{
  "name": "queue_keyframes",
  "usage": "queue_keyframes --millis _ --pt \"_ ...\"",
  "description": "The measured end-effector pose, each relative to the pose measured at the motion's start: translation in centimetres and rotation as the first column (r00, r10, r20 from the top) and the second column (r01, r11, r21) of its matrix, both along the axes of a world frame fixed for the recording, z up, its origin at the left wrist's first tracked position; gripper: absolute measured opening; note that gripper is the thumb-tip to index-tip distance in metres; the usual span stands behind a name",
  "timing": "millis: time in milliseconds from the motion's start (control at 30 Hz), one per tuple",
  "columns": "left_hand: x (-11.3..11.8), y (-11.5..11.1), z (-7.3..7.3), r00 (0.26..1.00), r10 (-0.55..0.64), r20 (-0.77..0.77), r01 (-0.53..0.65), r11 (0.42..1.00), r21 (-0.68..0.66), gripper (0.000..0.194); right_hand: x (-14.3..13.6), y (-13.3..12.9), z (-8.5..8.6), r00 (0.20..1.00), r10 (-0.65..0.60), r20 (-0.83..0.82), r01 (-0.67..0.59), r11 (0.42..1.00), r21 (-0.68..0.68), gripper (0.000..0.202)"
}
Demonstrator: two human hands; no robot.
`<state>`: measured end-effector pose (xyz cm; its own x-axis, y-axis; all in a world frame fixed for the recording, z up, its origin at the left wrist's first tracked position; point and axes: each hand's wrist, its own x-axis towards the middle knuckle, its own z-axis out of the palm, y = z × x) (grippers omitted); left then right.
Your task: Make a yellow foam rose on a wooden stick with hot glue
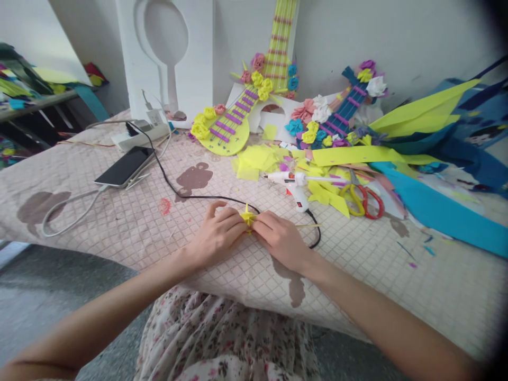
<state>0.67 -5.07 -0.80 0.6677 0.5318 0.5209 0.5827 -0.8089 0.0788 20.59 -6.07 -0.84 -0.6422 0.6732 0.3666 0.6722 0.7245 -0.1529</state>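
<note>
Both hands seemingly pinch yellow paper, black cord behind, glue gun near.

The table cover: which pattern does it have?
The table cover has a grid with brown shapes, best seen in the head view.

Both forearms reach inward from the lower corners, the left hand and right hand meeting fingertip to fingertip, palms down, fingers bent and pinched closely together
</note>
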Motion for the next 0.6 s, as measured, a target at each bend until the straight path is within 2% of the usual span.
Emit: queue_keyframes --millis 200,400,600 --pt "-0.04 0.04 -0.06 1.000 -0.008 -0.025 0.007 1.000 -0.011 0.016 0.00 0.04 -0.23 1.000 -0.009 0.022 0.009 1.000 0.016 0.023" --pt "0.08 0.00 -0.03 1.000 0.002 -0.029 -0.002 1.000 -0.015 0.017 0.09 -0.01 -0.06 0.999 0.011 -0.046 -0.012 1.000 -0.019 0.019" --pt "0.14 -0.17 0.08 1.000 0.017 -0.025 -0.017 1.000 0.005 0.015 0.07 0.01 -0.10 1.000 0.010 -0.013 -0.010 1.000 -0.022 0.018"
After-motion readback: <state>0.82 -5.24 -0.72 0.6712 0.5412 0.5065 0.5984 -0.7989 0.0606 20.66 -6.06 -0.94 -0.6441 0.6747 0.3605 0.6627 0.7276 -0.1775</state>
